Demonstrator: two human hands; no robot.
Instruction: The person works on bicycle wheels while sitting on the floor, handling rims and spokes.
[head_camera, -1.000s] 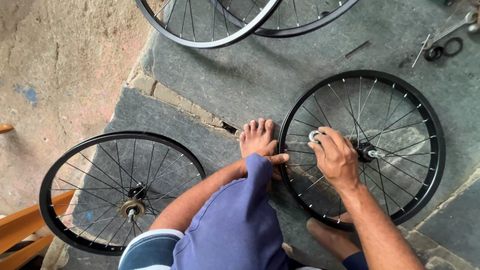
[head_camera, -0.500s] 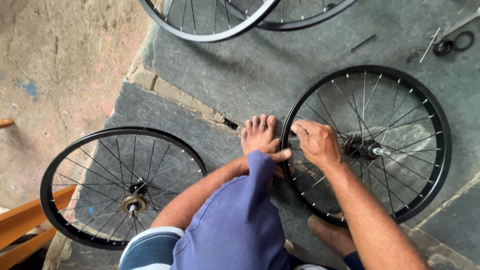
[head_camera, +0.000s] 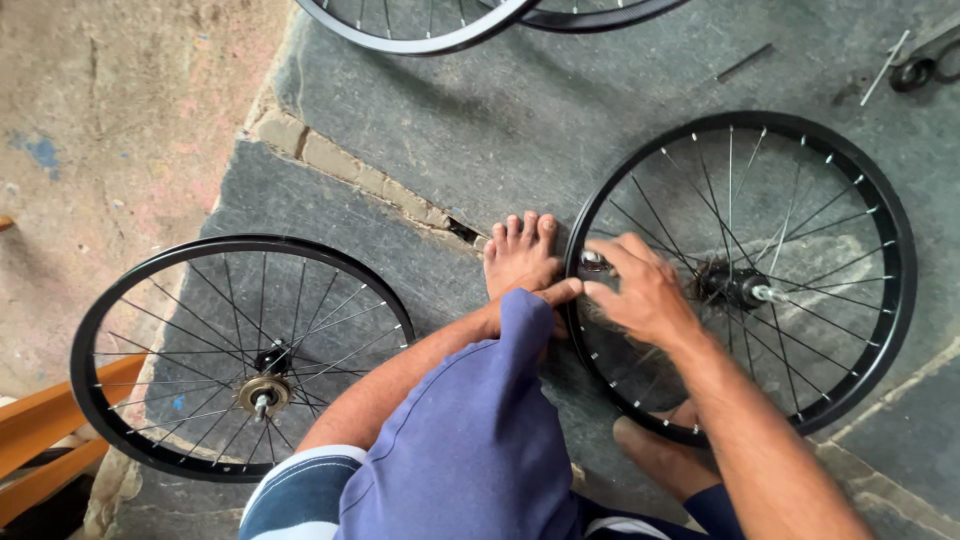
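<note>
Right grip atop wheel rim

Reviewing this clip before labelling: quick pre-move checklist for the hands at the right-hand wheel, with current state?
1. Right hand on the spokes at the rim of the black wheel: ok.
2. Left hand seen: only fingertips show past the knee; grip cannot tell.
3. Small silvery tool under right fingers: partly hidden, kind cannot tell.
4. Wheel flat on stone floor: ok.
5. Bare foot beside the rim: ok.
6. Hub axle unobstructed: ok.
</note>
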